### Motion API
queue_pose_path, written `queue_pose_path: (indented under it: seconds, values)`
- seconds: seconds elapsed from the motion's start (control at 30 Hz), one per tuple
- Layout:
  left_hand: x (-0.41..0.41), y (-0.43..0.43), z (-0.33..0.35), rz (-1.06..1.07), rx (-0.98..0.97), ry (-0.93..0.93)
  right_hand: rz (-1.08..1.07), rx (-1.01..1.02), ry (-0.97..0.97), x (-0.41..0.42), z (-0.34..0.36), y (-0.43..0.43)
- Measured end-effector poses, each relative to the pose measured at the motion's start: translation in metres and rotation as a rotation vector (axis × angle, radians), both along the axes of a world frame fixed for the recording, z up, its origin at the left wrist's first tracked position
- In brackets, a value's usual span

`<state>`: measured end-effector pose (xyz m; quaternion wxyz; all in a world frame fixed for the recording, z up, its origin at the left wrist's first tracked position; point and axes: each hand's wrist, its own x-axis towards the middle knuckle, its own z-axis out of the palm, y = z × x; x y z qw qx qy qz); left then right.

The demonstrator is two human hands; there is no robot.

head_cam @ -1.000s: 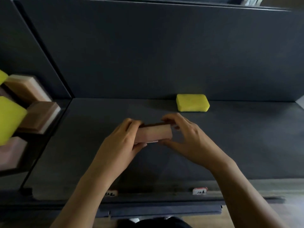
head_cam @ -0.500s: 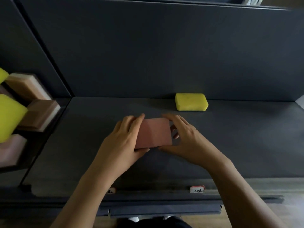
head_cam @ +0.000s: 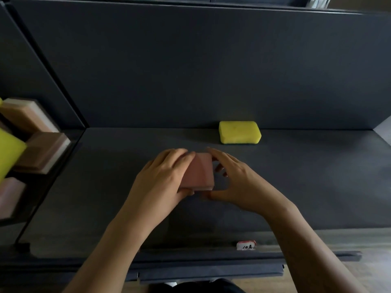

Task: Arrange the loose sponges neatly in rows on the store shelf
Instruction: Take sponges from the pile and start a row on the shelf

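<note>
So far only the yellow sponge point(head_cam: 239, 132) sits at the shelf's point(head_cam: 317, 176) twelve o'clock; left hand point(head_cam: 163, 182) and right hand point(head_cam: 239, 182) clasp the pink sponge point(head_cam: 200, 173), unplaced.

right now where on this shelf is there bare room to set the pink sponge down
Bare: the shelf right of the right hand, and the back-left stretch beside the yellow sponge. Crowded: the middle, where both hands hold the pink sponge, left hand.

Dim, soft-focused view — edges bowed by wide-angle distortion.
</note>
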<state>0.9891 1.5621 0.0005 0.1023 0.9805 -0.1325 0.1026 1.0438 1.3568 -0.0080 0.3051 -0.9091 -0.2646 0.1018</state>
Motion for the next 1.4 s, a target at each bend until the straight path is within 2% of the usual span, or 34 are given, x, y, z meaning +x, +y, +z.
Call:
queue_pose_path:
  seconds: [0.17, 0.33, 0.43, 0.67, 0.9, 1.17, 1.4]
  values:
    - [0.016, -0.004, 0.005, -0.013, -0.020, 0.027, 0.019, -0.106, -0.024, 0.011, 0.005, -0.013]
    - [0.033, -0.009, 0.010, -0.012, -0.020, 0.039, -0.071, -0.100, -0.230, 0.029, 0.008, -0.020]
    - [0.044, -0.012, 0.013, -0.016, -0.010, 0.038, -0.102, -0.097, -0.292, 0.045, 0.009, -0.023]
    - [0.066, -0.022, 0.015, -0.009, -0.026, 0.120, -0.163, -0.153, -0.333, 0.080, -0.002, -0.028]
    - [0.078, -0.028, 0.007, 0.009, 0.053, 0.201, -0.188, -0.248, -0.357, 0.097, -0.012, -0.032]
    - [0.077, -0.039, 0.011, -0.046, 0.069, 0.094, -0.209, -0.204, -0.358, 0.098, -0.012, -0.032]
    - [0.101, -0.040, 0.003, -0.004, 0.042, 0.062, -0.223, -0.221, -0.345, 0.102, -0.008, -0.033]
